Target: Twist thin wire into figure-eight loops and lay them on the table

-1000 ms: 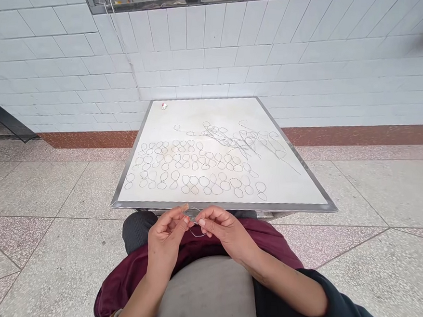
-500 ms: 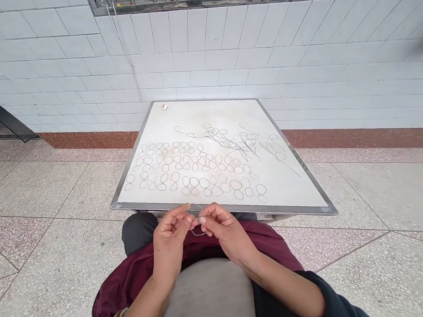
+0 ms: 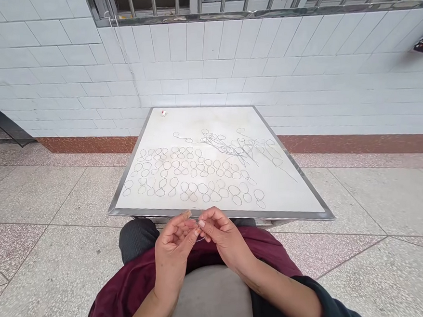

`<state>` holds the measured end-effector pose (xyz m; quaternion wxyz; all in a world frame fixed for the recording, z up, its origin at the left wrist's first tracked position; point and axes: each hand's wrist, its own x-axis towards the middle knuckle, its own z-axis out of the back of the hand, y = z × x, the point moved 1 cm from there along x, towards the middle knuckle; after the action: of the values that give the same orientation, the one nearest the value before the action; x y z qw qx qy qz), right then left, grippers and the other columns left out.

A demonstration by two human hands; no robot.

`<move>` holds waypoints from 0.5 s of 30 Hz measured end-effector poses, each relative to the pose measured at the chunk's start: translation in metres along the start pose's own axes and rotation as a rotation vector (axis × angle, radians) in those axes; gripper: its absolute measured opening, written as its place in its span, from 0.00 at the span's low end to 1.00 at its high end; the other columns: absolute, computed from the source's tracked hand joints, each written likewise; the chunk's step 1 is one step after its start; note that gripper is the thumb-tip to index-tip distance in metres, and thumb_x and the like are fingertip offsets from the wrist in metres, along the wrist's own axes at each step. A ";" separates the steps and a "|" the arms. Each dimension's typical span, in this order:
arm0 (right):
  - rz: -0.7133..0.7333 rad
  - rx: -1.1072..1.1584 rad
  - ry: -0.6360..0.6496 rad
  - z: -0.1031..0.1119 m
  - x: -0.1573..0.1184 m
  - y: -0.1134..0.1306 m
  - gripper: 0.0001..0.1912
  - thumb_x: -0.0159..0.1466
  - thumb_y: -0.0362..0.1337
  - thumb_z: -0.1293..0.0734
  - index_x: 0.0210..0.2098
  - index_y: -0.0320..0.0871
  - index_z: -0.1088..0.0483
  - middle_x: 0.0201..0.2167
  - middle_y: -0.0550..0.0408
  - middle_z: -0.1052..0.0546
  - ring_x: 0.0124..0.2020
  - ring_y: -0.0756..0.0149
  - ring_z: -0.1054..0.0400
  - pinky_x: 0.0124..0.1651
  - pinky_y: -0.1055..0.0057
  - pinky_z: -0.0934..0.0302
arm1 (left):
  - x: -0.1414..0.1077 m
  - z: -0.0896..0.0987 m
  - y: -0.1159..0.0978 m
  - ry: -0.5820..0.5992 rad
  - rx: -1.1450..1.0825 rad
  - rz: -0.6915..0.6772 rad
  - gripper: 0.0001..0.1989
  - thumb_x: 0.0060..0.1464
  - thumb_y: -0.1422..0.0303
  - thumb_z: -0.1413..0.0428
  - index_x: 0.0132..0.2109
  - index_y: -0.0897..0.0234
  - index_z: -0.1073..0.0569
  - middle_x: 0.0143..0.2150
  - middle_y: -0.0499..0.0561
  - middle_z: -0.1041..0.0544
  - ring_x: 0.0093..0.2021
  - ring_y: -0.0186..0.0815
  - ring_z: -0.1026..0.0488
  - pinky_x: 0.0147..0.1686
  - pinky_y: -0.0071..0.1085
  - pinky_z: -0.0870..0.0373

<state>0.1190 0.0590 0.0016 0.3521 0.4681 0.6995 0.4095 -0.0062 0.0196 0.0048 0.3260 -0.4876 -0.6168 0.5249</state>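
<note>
Between my two hands, left (image 3: 173,247) and right (image 3: 224,234), just off the table's (image 3: 199,121) near edge, I pinch a thin wire loop (image 3: 200,239) in a narrow fingertip grip; its curve shows below my fingers, the rest hidden.

Lighting bright, even and diffuse; soft shadow at upper right, mild glare on the metal rail (image 3: 243,17), edges stretched, fingertip detail apparently slightly soft.

White tbl (image 3: 289,193) w/ wire loops (image 3: 193,188) on top
</note>
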 end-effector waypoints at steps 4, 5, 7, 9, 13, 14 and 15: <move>0.000 0.008 0.016 -0.003 -0.002 -0.002 0.11 0.58 0.43 0.28 0.31 0.44 0.31 0.22 0.62 0.31 0.25 0.73 0.40 0.29 0.74 0.45 | 0.000 -0.003 0.002 -0.048 -0.065 0.006 0.18 0.45 0.69 0.34 0.46 0.59 0.24 0.34 0.46 0.23 0.32 0.28 0.27 0.37 0.26 0.27; -0.002 0.012 0.015 -0.004 -0.002 -0.002 0.11 0.58 0.43 0.28 0.31 0.44 0.31 0.22 0.62 0.31 0.25 0.73 0.39 0.29 0.74 0.45 | 0.001 -0.004 0.003 -0.052 -0.098 0.013 0.17 0.45 0.69 0.34 0.45 0.59 0.23 0.33 0.45 0.23 0.32 0.28 0.27 0.37 0.26 0.27; 0.002 0.028 0.013 -0.005 -0.003 -0.004 0.12 0.58 0.44 0.28 0.31 0.44 0.31 0.23 0.62 0.31 0.25 0.73 0.39 0.29 0.74 0.45 | 0.001 -0.005 0.004 -0.041 -0.163 0.032 0.17 0.46 0.69 0.34 0.46 0.60 0.24 0.32 0.45 0.23 0.31 0.29 0.26 0.37 0.27 0.27; 0.006 0.046 0.011 -0.006 -0.003 -0.005 0.12 0.58 0.44 0.27 0.30 0.44 0.32 0.24 0.61 0.30 0.26 0.73 0.38 0.28 0.74 0.45 | 0.001 -0.006 0.005 -0.023 -0.204 0.055 0.18 0.48 0.69 0.35 0.48 0.61 0.25 0.32 0.45 0.23 0.31 0.29 0.27 0.37 0.28 0.28; 0.011 0.044 0.001 -0.005 -0.001 -0.007 0.13 0.57 0.44 0.27 0.29 0.44 0.32 0.26 0.61 0.29 0.27 0.72 0.36 0.29 0.73 0.43 | 0.000 -0.006 0.006 -0.022 -0.264 0.102 0.19 0.48 0.70 0.35 0.49 0.63 0.26 0.31 0.45 0.23 0.30 0.29 0.27 0.38 0.29 0.29; 0.014 0.042 0.000 -0.005 -0.001 -0.008 0.12 0.57 0.44 0.27 0.29 0.44 0.32 0.27 0.60 0.29 0.27 0.72 0.36 0.29 0.73 0.43 | 0.000 -0.007 0.006 -0.022 -0.275 0.111 0.19 0.47 0.70 0.35 0.48 0.63 0.26 0.30 0.45 0.23 0.30 0.29 0.27 0.38 0.29 0.29; 0.021 0.040 -0.001 -0.004 -0.001 -0.008 0.12 0.57 0.44 0.27 0.30 0.44 0.32 0.27 0.60 0.28 0.27 0.72 0.35 0.29 0.73 0.43 | 0.000 -0.007 0.006 -0.020 -0.281 0.119 0.19 0.47 0.70 0.35 0.48 0.63 0.26 0.30 0.45 0.24 0.30 0.29 0.27 0.38 0.29 0.29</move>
<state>0.1122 0.0555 -0.0041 0.3386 0.4824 0.7024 0.3991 0.0019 0.0222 0.0006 0.2168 -0.5589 -0.6576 0.4563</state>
